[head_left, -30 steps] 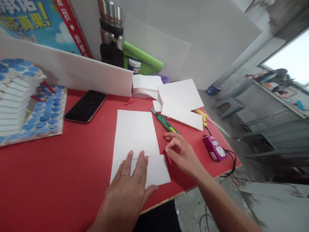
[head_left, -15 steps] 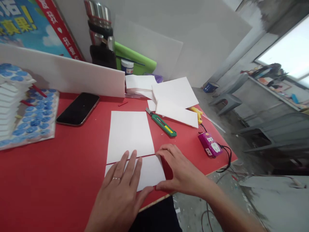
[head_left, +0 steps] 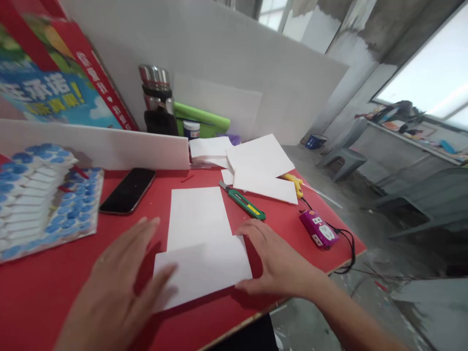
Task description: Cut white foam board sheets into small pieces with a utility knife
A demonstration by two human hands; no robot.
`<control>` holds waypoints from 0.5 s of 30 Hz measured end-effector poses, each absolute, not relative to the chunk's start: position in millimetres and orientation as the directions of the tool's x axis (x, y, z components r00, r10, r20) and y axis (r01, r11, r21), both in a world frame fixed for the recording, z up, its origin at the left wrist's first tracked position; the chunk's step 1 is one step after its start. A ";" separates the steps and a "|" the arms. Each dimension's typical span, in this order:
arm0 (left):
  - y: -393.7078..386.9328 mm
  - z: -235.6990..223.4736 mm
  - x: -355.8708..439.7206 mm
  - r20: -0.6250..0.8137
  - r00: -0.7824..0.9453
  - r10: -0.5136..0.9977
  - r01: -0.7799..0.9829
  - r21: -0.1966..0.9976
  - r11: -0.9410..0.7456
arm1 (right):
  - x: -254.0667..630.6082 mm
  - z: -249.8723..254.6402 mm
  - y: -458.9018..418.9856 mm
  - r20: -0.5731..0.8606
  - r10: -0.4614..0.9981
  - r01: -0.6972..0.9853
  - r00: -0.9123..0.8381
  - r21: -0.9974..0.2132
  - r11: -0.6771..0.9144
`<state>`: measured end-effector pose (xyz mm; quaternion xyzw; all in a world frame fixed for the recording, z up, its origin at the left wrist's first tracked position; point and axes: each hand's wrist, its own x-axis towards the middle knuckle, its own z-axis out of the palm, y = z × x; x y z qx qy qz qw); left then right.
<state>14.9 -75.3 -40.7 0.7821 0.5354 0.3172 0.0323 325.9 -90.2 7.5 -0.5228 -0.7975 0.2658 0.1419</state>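
Two white rectangular boards, or stiff sheets, lie on the red table. The near white board (head_left: 204, 273) runs crosswise, its far edge against or slightly over the back white board (head_left: 199, 214); I cannot tell which. My right hand (head_left: 268, 258) spans the short right end of the near board, fingers at its far corner and thumb at its near corner. Blurred by motion, my left hand (head_left: 120, 278) is off the boards' left side, fingers spread and holding nothing. A green utility knife (head_left: 243, 202) with its blade out rests right of the back board.
A black phone (head_left: 127, 191) and a model with blue rosettes (head_left: 75, 209) sit on the left. White offcuts (head_left: 261, 158), a yellow-handled tool (head_left: 293, 183) and a purple power socket (head_left: 319, 228) are on the right. A steel flask (head_left: 155, 92) stands behind a low white panel (head_left: 146, 151).
My left hand has lifted off the near board and moved left. My right hand stays at the board's right end. The camera view has tilted up slightly.
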 end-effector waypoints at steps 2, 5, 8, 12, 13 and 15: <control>-34.6 -25.4 5.2 0.317 0.121 0.941 0.803 0.526 -0.280 | 322.5 9.9 -69.2 -0.024 0.913 0.740 -0.407 -0.595 0.314; 28.3 -10.9 6.8 0.191 0.065 0.980 0.801 0.576 -0.165 | 312.1 9.9 -31.9 0.011 0.920 0.718 -0.392 -0.622 0.313; 68.4 -15.3 18.1 0.115 0.036 0.993 0.803 0.588 -0.097 | 299.8 3.6 -0.8 0.003 0.915 0.699 -0.404 -0.644 0.311; 74.9 -34.3 26.4 0.100 0.049 0.994 0.815 0.571 -0.098 | 289.3 -11.2 11.3 -0.025 0.912 0.693 -0.410 -0.659 0.293; 72.1 -37.6 25.8 0.093 0.047 0.995 0.811 0.577 -0.092 | 287.9 -14.6 9.8 -0.030 0.913 0.692 -0.407 -0.662 0.287; 66.4 -40.8 22.2 0.078 0.041 0.996 0.791 0.606 -0.080 | 286.1 -19.4 4.5 -0.031 0.912 0.685 -0.409 -0.671 0.285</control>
